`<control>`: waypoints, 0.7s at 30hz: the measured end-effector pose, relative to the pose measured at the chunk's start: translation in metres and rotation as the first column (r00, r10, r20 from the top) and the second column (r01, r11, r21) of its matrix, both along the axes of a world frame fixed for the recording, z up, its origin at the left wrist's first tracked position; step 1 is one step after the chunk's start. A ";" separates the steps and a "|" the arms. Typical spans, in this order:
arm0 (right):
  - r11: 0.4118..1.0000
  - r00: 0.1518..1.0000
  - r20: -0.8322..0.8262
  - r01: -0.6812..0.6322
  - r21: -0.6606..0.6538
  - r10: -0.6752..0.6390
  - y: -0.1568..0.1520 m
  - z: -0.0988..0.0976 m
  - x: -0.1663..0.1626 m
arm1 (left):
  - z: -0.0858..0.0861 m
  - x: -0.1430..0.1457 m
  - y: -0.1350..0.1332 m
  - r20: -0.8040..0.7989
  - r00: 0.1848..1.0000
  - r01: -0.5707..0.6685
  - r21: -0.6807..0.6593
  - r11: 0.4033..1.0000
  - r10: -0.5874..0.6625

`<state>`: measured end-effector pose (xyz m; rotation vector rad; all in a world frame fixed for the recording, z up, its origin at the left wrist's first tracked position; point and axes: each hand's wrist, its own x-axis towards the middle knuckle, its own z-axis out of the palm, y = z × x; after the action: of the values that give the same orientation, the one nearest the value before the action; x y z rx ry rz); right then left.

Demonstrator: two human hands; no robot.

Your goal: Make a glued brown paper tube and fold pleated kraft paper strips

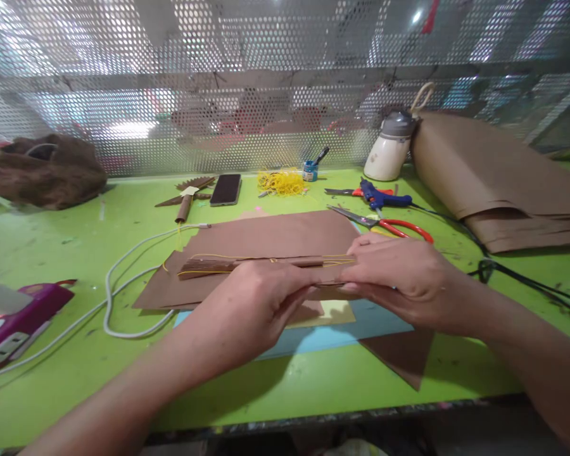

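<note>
Centre-left of frame: fringed strip (204, 267) is lying over brown sheet (275, 235), yellow string (221, 256) running alongside. Mid-frame: left hand (266, 297) is pinching paper (331, 273), fingers nearly closed. Right of centre: right hand (401, 278) is pinching it too, equally tight. Doing this well probably means keeping pinches level, pressing evenly, watching the string.

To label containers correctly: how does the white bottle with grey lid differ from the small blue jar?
The white bottle with grey lid is larger than the small blue jar. The bottle is capped; a dark, pen-like tool protrudes from the jar. Both stand on the green table.
</note>
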<state>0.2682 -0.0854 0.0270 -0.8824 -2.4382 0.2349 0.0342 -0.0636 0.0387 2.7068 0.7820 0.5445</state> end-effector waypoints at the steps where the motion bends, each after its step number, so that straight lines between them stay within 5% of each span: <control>1: 1.000 1.000 0.005 -0.007 -0.026 0.008 0.000 0.000 0.000 | 0.001 -0.001 0.001 0.002 1.000 0.012 -0.002 1.000 -0.012; 21: 0.986 0.997 0.064 -0.026 -0.165 0.037 0.006 -0.001 0.002 | 0.002 0.001 0.006 -0.154 0.988 -0.036 -0.181 0.983 0.008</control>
<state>0.2703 -0.0790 0.0264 -0.9356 -2.5247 0.4294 0.0356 -0.0581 0.0408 2.5932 0.8567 0.2560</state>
